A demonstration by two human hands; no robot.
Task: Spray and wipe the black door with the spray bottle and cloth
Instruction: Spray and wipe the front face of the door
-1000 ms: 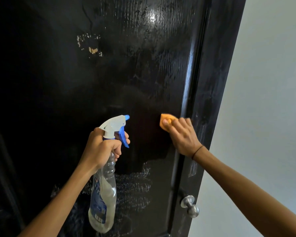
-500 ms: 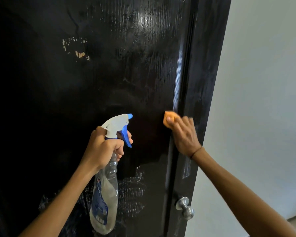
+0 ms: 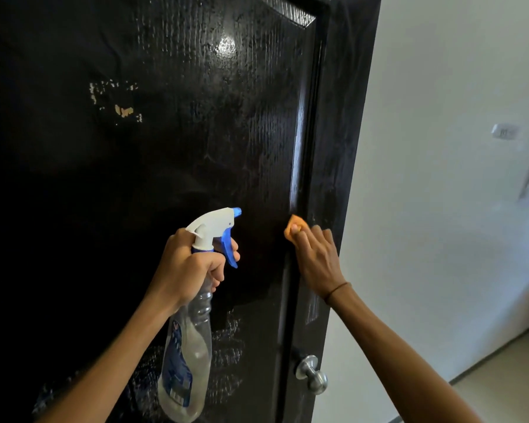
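Orange, soft cloth (image 3: 294,228) lay pressed under the right hand's (image 3: 317,261) flat fingers on the slick black door (image 3: 196,117), while left hand (image 3: 186,267) curled round the light spray bottle's (image 3: 190,346) neck.

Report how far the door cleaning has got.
Done: spray already streaks the black door high up and low beside the spray bottle. In hand: the right hand presses the orange cloth near the door's edge, while the left hand grips the bottle. Left: those wet streaks look unwiped.
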